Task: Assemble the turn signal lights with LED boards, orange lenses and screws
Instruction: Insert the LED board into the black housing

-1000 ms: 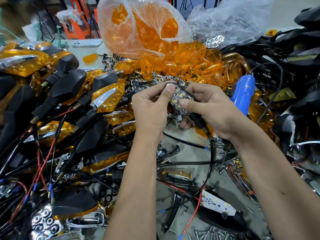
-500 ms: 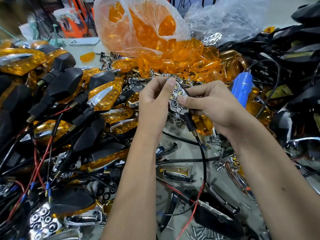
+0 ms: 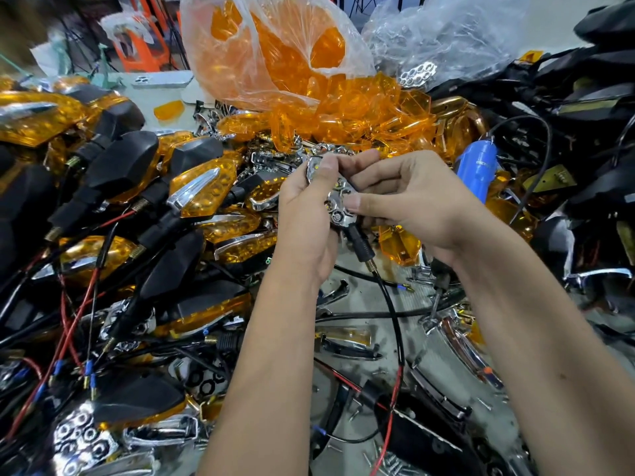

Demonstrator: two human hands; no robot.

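Note:
Both hands hold one turn signal light (image 3: 338,209) at mid-frame, its chrome reflector with round LED cups facing me. My left hand (image 3: 311,214) grips its upper left side, thumb pressed on the top. My right hand (image 3: 409,201) pinches the right edge, thumb on the reflector. A black stem (image 3: 360,245) with a black and a red wire hangs down from the light. Loose orange lenses (image 3: 360,111) are heaped just behind the hands. Small screws (image 3: 388,462) lie scattered near the bottom edge.
Finished lights with black housings and orange lenses (image 3: 196,190) are piled on the left among wires. A clear bag of orange lenses (image 3: 275,53) stands behind. A blue electric screwdriver (image 3: 476,170) lies right of my hands. Black housings (image 3: 591,97) fill the right side.
Both hands have shifted on the light and tilted it. My left thumb now covers its top end, and the stem points down and to the right.

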